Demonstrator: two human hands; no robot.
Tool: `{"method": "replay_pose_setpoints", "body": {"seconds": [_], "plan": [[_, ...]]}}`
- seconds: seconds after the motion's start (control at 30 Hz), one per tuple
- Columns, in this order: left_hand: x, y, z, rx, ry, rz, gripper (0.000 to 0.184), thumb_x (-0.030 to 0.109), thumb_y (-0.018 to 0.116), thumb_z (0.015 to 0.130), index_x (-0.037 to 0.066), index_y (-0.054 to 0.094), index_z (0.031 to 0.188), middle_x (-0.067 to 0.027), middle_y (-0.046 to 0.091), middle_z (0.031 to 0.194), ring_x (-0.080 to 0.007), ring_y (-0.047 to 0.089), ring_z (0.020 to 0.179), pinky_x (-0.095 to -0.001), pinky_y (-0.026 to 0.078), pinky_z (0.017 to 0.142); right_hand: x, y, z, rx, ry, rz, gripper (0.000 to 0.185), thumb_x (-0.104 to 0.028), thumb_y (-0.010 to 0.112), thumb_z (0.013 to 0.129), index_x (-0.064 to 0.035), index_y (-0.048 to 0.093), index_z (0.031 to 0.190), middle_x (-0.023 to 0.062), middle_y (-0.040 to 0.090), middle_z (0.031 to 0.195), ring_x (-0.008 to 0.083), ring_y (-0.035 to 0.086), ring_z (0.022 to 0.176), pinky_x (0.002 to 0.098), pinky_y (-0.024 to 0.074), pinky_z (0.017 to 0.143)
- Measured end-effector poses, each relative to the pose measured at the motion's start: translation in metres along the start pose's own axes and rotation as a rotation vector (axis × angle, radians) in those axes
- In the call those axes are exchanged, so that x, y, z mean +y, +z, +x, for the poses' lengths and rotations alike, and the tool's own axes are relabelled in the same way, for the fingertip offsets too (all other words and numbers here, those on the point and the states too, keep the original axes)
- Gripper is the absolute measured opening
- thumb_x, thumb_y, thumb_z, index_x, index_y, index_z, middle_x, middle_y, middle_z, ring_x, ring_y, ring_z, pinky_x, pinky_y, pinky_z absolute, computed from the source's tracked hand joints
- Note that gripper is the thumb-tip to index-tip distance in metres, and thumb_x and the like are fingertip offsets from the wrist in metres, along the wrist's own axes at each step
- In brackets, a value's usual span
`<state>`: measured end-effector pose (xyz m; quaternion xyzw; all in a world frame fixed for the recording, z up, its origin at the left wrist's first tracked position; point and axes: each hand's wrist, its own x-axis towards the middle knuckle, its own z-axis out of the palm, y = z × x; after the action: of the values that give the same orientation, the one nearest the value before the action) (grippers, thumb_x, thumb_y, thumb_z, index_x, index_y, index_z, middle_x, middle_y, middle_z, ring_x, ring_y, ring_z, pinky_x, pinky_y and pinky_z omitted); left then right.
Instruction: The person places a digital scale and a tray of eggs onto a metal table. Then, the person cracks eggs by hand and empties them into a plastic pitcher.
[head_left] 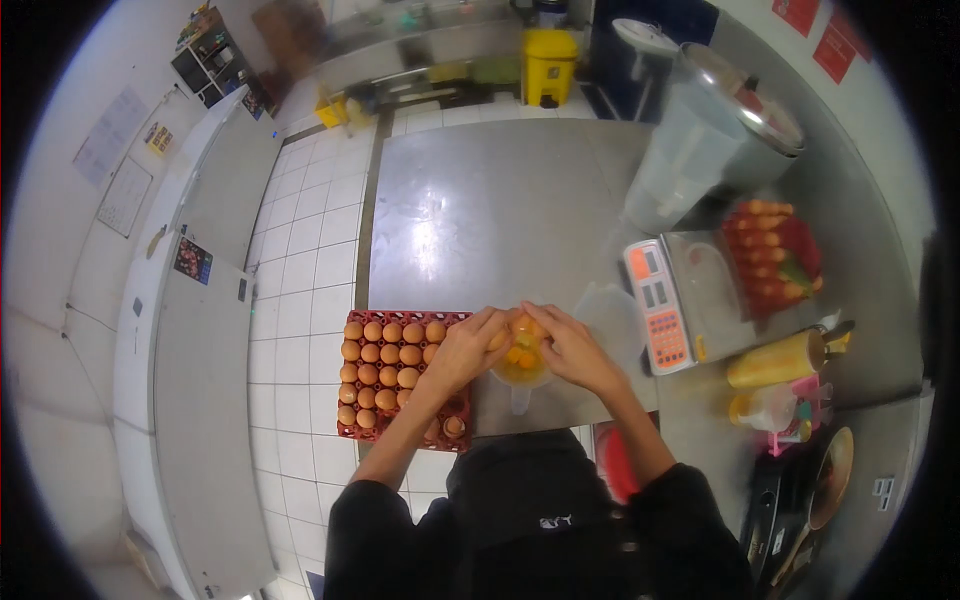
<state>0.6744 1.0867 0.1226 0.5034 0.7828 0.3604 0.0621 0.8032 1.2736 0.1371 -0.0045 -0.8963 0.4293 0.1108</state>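
Note:
Over a clear plastic jug, my left hand and my right hand meet with fingertips together. Between them is a brown egg, partly covered by the fingers; how far its shell is parted I cannot make out. Several egg yolks lie in clear liquid inside the jug, whose handle points towards me. Both hands are closed around the egg. Beside my left forearm stands a dark red egg tray with rows of brown eggs; a broken shell sits in its near right corner.
The steel table extends ahead. To the right are a digital scale, a large translucent container, another egg stack, a yellowish bottle and a frying pan. A red round object is below the table edge.

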Motion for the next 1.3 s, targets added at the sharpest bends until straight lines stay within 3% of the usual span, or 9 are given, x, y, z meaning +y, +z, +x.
{"method": "replay_pose_setpoints", "body": {"seconds": [0.07, 0.37, 0.63, 0.77, 0.83, 0.93, 1.1, 1.17, 1.3], "plan": [[-0.001, -0.004, 0.002, 0.134, 0.215, 0.087, 0.037, 0.012, 0.073, 0.090, 0.010, 0.065, 0.126, -0.0082, 0.068, 0.104, -0.0281, 0.070, 0.086, -0.0385, 0.058, 0.069, -0.005, -0.004, 0.002, 0.033, -0.103, -0.087, 0.067, 0.003, 0.058, 0.085, -0.0039, 0.047, 0.150, 0.0193, 0.058, 0.131, 0.0394, 0.060, 0.118, 0.0426, 0.0515, 0.101], [-0.013, -0.002, -0.014, 0.185, 0.232, 0.083, 0.039, 0.016, 0.073, 0.090, 0.012, 0.065, 0.128, -0.0077, 0.066, 0.108, -0.0293, 0.069, 0.093, -0.0393, 0.057, 0.074, -0.028, -0.012, 0.005, -0.155, -0.071, -0.220, 0.074, 0.008, 0.057, 0.085, -0.0094, 0.043, 0.155, 0.0162, 0.051, 0.136, 0.0372, 0.064, 0.113, 0.0469, 0.0551, 0.093], [0.002, 0.009, -0.105, 0.403, -0.010, -0.122, 0.042, 0.015, 0.079, 0.088, 0.007, 0.064, 0.126, -0.0148, 0.066, 0.103, -0.0338, 0.068, 0.091, -0.0393, 0.056, 0.078, -0.044, 0.056, 0.000, -0.226, -0.016, 0.073, 0.065, -0.002, 0.069, 0.089, -0.0137, 0.053, 0.150, 0.0183, 0.057, 0.130, 0.0393, 0.062, 0.115, 0.0435, 0.0532, 0.095], [0.000, 0.009, -0.200, 0.646, -0.513, -0.150, 0.041, 0.013, 0.082, 0.087, 0.004, 0.063, 0.122, -0.0159, 0.071, 0.100, -0.0279, 0.073, 0.090, -0.0366, 0.058, 0.080, -0.076, 0.126, 0.009, -0.431, -0.117, 0.186, 0.064, -0.012, 0.074, 0.087, -0.0127, 0.054, 0.148, 0.0190, 0.061, 0.128, 0.0396, 0.059, 0.117, 0.0451, 0.0497, 0.100], [-0.012, 0.007, -0.237, 0.722, -0.708, -0.122, 0.040, 0.015, 0.081, 0.087, 0.004, 0.063, 0.120, -0.0196, 0.073, 0.106, -0.0377, 0.073, 0.095, -0.0431, 0.059, 0.082, -0.075, 0.177, 0.016, -0.503, -0.095, 0.226, 0.064, -0.014, 0.076, 0.087, -0.0119, 0.055, 0.147, 0.0186, 0.062, 0.128, 0.0392, 0.059, 0.117, 0.0453, 0.0489, 0.101], [-0.036, 0.003, -0.263, 0.660, -0.892, -0.050, 0.036, 0.016, 0.080, 0.088, 0.004, 0.063, 0.118, -0.0215, 0.073, 0.106, -0.0396, 0.073, 0.097, -0.0440, 0.058, 0.082, -0.074, 0.235, 0.021, -0.455, -0.343, 0.093, 0.058, -0.017, 0.076, 0.086, -0.0082, 0.059, 0.141, 0.0155, 0.063, 0.126, 0.0365, 0.060, 0.114, 0.0464, 0.0473, 0.102], [-0.031, 0.002, -0.276, 0.806, -0.824, 0.006, 0.035, 0.015, 0.078, 0.089, 0.005, 0.063, 0.119, -0.0225, 0.072, 0.106, -0.0412, 0.071, 0.098, -0.0459, 0.057, 0.080, -0.101, 0.266, 0.029, -0.330, -0.406, -0.134, 0.042, -0.017, 0.066, 0.091, -0.0046, 0.064, 0.131, 0.0130, 0.064, 0.123, 0.0333, 0.058, 0.115, 0.0464, 0.0460, 0.099], [-0.045, 0.014, -0.289, 0.576, -0.841, -0.065, 0.036, 0.014, 0.078, 0.088, 0.005, 0.063, 0.120, -0.0229, 0.071, 0.104, -0.0408, 0.071, 0.096, -0.0470, 0.057, 0.078, -0.104, 0.289, 0.034, -0.446, -0.388, -0.169, 0.036, -0.016, 0.064, 0.090, -0.0049, 0.066, 0.124, 0.0099, 0.064, 0.121, 0.0304, 0.057, 0.116, 0.0462, 0.0455, 0.096], [-0.025, 0.006, -0.302, 0.746, -0.824, -0.152, 0.032, 0.014, 0.078, 0.089, 0.003, 0.062, 0.114, -0.0197, 0.069, 0.091, -0.0310, 0.068, 0.075, -0.0390, 0.055, 0.072, -0.106, 0.320, 0.044, -0.491, -0.560, -0.452, 0.033, -0.016, 0.068, 0.086, -0.0071, 0.066, 0.117, 0.0082, 0.063, 0.111, 0.0264, 0.058, 0.110, 0.0424, 0.0446, 0.087]]}}
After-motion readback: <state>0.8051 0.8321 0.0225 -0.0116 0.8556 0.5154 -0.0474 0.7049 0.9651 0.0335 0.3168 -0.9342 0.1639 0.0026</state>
